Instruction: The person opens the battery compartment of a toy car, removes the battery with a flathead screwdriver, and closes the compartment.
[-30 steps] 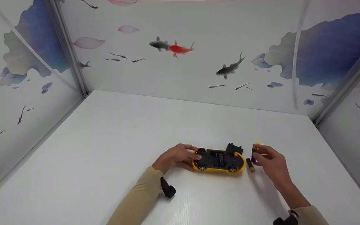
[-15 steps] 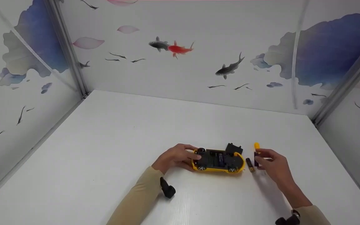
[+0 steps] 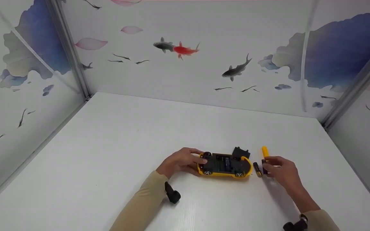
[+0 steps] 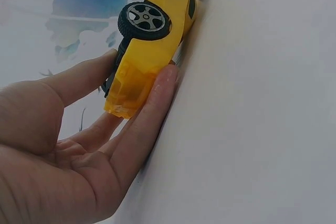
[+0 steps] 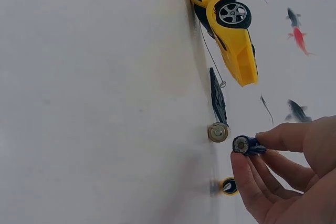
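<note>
A yellow toy car [image 3: 242, 165] lies upside down on the white table, its black underside and uncovered battery compartment facing up. One dark battery [image 3: 227, 163] sits in that compartment. My left hand [image 3: 183, 160] grips the car's left end, thumb on the underside and fingers beneath the yellow body [image 4: 134, 80]. To the right of the car, my right hand [image 3: 283, 170] pinches a dark blue battery [image 5: 242, 144] between thumb and fingers. A black-and-copper battery [image 3: 257, 169] lies on the table between the car and that hand.
The black battery cover [image 3: 241, 152] lies behind the car's right end. Beyond my right fingers lies a yellow handle-like piece [image 3: 265, 151], partly hidden by the hand. White walls with painted fish enclose the table [image 3: 114, 134] at the back and sides.
My right hand has shifted slightly right and toward me with the battery, uncovering more of the yellow piece behind it. The left hand and the car have stayed put.
</note>
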`<state>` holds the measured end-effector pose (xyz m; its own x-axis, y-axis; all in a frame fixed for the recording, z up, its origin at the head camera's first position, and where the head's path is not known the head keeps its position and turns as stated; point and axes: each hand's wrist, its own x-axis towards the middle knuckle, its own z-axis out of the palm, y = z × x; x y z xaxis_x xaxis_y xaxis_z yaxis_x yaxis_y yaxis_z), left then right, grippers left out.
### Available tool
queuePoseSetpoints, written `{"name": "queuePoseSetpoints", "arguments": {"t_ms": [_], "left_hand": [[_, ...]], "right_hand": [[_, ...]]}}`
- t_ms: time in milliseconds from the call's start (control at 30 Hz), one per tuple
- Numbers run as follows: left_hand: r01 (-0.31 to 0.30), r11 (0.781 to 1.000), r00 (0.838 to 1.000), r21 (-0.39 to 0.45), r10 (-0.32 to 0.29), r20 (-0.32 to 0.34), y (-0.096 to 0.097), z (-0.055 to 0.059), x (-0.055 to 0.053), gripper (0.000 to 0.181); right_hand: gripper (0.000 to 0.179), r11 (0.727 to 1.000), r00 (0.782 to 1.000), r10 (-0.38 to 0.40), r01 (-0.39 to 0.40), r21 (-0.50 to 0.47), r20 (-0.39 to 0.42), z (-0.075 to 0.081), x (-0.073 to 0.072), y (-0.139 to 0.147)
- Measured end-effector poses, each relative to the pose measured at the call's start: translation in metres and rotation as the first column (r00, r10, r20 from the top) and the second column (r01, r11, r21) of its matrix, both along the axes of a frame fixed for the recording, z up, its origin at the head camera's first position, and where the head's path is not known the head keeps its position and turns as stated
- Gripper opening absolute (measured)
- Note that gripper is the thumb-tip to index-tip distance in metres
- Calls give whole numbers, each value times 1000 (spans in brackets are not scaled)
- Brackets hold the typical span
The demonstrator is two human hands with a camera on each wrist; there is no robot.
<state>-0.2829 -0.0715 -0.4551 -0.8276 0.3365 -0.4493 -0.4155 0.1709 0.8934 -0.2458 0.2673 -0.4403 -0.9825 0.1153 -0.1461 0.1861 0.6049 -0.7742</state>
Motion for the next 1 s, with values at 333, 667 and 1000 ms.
{"name": "queuePoseSetpoints", "arguments": {"t_ms": [333, 667, 1000], "left_hand": [[6, 1000, 1000, 15, -6, -6, -1, 0, 0, 55], [9, 1000, 1000, 17, -9, -15, -2, 0, 1, 56], [8, 1000, 1000, 16, -8, -13, -1, -1, 0, 53]], "right_hand": [[47, 998, 1000, -1, -1, 69, 25, -1, -2, 1], [47, 996, 997, -8, 1, 92, 71, -3, -4, 0], [42, 997, 998, 14, -19, 72, 66, -4, -4, 0]]}}
